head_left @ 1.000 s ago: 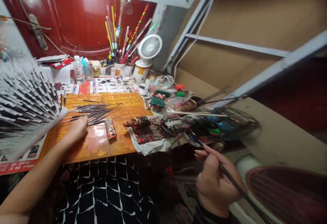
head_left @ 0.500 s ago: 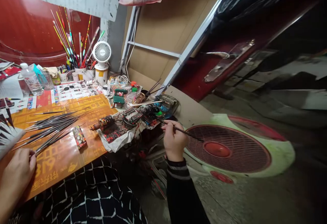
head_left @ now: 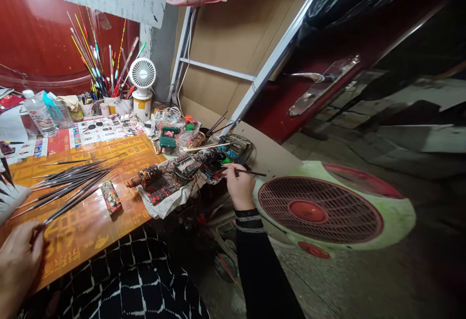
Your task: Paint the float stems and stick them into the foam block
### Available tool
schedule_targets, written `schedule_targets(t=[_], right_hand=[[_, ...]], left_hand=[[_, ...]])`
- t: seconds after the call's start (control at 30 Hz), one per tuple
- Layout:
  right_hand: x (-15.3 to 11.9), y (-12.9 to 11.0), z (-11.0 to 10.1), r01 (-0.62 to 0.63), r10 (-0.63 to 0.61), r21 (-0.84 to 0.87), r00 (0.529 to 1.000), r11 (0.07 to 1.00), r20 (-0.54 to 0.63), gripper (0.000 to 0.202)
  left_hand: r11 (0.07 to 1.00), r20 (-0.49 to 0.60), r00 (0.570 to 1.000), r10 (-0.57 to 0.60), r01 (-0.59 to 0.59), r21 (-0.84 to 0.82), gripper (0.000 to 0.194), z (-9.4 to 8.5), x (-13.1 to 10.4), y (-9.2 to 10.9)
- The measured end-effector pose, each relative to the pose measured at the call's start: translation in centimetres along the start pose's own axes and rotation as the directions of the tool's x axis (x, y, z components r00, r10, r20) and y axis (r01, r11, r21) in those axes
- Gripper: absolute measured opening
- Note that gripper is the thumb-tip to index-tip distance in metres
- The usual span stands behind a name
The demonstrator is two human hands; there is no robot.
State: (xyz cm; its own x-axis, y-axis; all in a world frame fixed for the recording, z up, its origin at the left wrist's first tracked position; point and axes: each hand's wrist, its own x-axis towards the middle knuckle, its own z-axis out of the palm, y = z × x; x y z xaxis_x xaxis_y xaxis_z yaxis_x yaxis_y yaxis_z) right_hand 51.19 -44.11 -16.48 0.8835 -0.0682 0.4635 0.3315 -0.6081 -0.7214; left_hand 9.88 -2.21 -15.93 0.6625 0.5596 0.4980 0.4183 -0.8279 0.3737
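My left hand (head_left: 22, 256) is closed at the lower left of the table, pinching the end of a slender dark fishing float (head_left: 69, 206). The float points up and right, close to a pile of similar dark floats (head_left: 69, 180). Beyond the table's right edge, my right hand (head_left: 240, 189) pinches a thin dark paintbrush (head_left: 251, 171). Its working end is at the paint-caked clutter (head_left: 213, 163), near a green lid; whether it touches cannot be made out. A paint-spattered block (head_left: 111, 197) lies between my hands, left of a paint-crusted motor-like device (head_left: 148, 176) on a stained cloth (head_left: 171, 206).
A small white fan (head_left: 142, 74) stands at the back beside a pot of colourful floats (head_left: 111, 103). Plastic bottles (head_left: 41, 115) are at the back left. A large floor fan (head_left: 320, 209) lies to my right, below a red door (head_left: 276, 110).
My right hand has moved slightly left with the paintbrush, which now lies flatter. My left hand, with the float, appears a little further left and lower. The view has shifted slightly.
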Motion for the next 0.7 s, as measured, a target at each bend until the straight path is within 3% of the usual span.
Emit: schedule_targets(t=[0.13,0.3,0.5,0.6,0.7], right_hand=[[-0.4,0.1,-0.9,-0.035,0.035,0.073,0.999,0.997,0.011,0.052],[-0.7,0.6,-2.0,-0.051,0.055,0.143,0.998,0.988,-0.026,0.049],[-0.8,0.8,-2.6,0.009,-0.008,0.136,1.000,0.991,-0.008,0.043],[-1.0,0.5,-2.7,0.063,-0.070,0.094,0.995,0.994,0.072,0.044],[-1.4,0.3,-2.9,0.075,-0.080,0.062,0.994,0.995,0.076,0.044]], left_hand=[[0.995,-0.047,0.994,0.094,-0.094,0.019,0.048,0.3,-0.3,-0.7],[0.984,-0.043,0.986,0.160,-0.156,0.089,0.054,0.3,-0.7,-0.2],[0.969,-0.044,0.969,0.243,-0.240,0.062,0.049,0.8,-0.6,0.3],[0.971,-0.042,0.971,0.236,-0.234,0.052,0.038,0.8,-0.6,0.4],[0.977,-0.023,0.977,0.210,-0.209,0.035,0.025,0.3,-0.8,0.9]])
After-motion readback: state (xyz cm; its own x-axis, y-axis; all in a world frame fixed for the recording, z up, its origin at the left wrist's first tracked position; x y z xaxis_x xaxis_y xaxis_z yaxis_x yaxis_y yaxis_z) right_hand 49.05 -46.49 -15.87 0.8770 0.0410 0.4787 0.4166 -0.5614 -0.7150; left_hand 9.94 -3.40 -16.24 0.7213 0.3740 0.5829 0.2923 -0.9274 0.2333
